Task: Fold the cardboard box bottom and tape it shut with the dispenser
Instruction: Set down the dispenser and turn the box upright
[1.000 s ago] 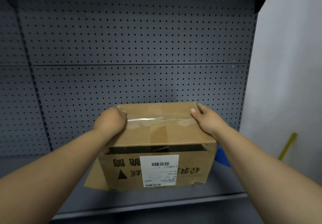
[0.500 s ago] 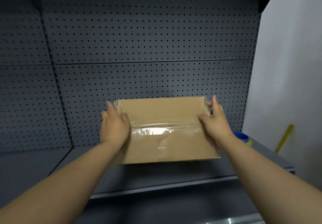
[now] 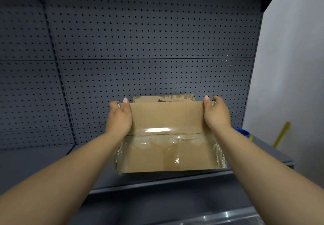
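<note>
Pegboard (image 3: 149, 32) bkgd: I've tipped box (image 3: 166, 119) taped seam toward me; L hand (image 3: 119, 117) & R hand (image 3: 216, 116) clamp far corners. Bottom looks sealed.

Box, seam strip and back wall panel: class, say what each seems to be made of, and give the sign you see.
Box: brown corrugated cardboard, matte; fluted torn edge shows on the rear flap.
Seam strip: clear plastic tape, glossy; it glares and wrinkles.
Back wall panel: probably painted metal pegboard, dark grey, matte, with regular rows of holes.
</note>
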Motion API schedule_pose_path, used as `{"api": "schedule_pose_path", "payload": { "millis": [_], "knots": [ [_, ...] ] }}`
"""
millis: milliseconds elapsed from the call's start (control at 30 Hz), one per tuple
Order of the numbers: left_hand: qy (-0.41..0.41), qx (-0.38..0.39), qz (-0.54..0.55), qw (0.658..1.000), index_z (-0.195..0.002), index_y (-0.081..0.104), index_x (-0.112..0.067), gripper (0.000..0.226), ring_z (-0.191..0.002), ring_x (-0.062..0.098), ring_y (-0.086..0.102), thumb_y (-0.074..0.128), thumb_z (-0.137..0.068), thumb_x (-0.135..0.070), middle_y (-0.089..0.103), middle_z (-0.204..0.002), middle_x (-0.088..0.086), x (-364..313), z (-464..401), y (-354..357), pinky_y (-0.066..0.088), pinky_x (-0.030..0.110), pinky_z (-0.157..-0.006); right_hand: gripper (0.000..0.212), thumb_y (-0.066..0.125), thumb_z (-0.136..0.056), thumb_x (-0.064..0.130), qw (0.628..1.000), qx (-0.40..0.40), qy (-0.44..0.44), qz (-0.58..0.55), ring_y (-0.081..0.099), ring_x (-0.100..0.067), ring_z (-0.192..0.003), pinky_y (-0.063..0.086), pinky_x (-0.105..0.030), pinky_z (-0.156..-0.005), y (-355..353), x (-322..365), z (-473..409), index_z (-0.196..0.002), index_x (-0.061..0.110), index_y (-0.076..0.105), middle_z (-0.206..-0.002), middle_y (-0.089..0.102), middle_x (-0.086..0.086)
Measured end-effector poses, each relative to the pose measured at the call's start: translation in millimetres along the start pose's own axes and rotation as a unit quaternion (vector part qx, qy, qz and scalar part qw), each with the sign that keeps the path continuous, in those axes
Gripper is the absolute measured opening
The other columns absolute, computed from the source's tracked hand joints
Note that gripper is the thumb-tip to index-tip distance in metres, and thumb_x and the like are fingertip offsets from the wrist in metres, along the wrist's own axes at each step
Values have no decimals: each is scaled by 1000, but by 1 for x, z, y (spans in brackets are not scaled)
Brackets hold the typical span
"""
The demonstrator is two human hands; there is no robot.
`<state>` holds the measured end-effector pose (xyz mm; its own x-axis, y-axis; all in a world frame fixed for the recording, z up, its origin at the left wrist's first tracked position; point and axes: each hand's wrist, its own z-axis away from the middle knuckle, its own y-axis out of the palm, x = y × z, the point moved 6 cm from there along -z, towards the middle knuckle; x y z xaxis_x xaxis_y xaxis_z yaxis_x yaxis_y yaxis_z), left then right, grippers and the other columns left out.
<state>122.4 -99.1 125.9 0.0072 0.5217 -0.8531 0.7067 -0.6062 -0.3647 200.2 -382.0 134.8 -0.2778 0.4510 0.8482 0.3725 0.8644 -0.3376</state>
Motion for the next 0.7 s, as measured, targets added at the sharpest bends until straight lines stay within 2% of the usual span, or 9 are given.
{"api": "schedule_pose_path", "payload": {
  "millis": [100, 167, 233, 467, 567, 700],
  "knots": [
    [2, 2, -6, 1000, -135, 31, -9, 55, -98, 23, 44, 22, -98, -48, 48, -131, 12, 2, 4, -3, 35, 35, -81, 51, 34, -99, 39, 1000, -24, 3, 12, 41, -29, -128, 35, -39, -99, -4, -2, 4, -140, 9, 36, -141, 45, -11],
    [0, 5, -7, 1000, -143, 24, -9, 60, -121, 29, 43, 20, -98, -48, 39, -143, 12, 1, 7, -3, 34, 40, -96, 51, 32, -100, 39, 999, -29, 8, 11, 40, -29, -130, 33, -39, -102, -6, -4, 5, -141, 9, 37, -141, 46, -11],
    [-6, 9, 4, 1000, -148, 16, -11, 63, -138, 28, 27, 18, -98, -49, 29, -152, 10, 3, 7, -3, 25, 42, -109, 51, 30, -100, 38, 999, -35, 6, 12, 38, -28, -132, 31, -37, -104, -7, -5, 8, -143, 9, 35, -143, 43, -11],
    [-12, 0, 94, 996, -144, 31, -17, 60, -137, 22, 31, 14, -98, -51, 36, -148, 4, 19, 10, -6, 23, 38, -110, 46, 31, -101, 30, 998, -63, -11, -31, 36, -23, -134, 29, -32, -104, -4, -12, 26, -145, 14, 32, -146, 41, -5],
    [-18, 41, 95, 995, -146, 26, -22, 61, -140, 21, 25, 14, -96, -54, 30, -152, 2, 34, 17, -3, 19, 39, -113, 46, 32, -101, 29, 997, -39, 3, -67, 34, -20, -135, 28, -31, -106, 7, -29, 36, -146, 18, 30, -148, 37, -2],
    [26, 90, 67, 993, -149, 14, -25, 58, -141, 20, 24, 20, -97, -49, 25, -154, -1, 57, 36, 4, 20, 36, -112, 46, 33, -101, 30, 995, -30, 18, -89, 33, -20, -136, 28, -34, -108, 16, -53, 50, -146, 23, 27, -149, 35, -1]
  ]
}}
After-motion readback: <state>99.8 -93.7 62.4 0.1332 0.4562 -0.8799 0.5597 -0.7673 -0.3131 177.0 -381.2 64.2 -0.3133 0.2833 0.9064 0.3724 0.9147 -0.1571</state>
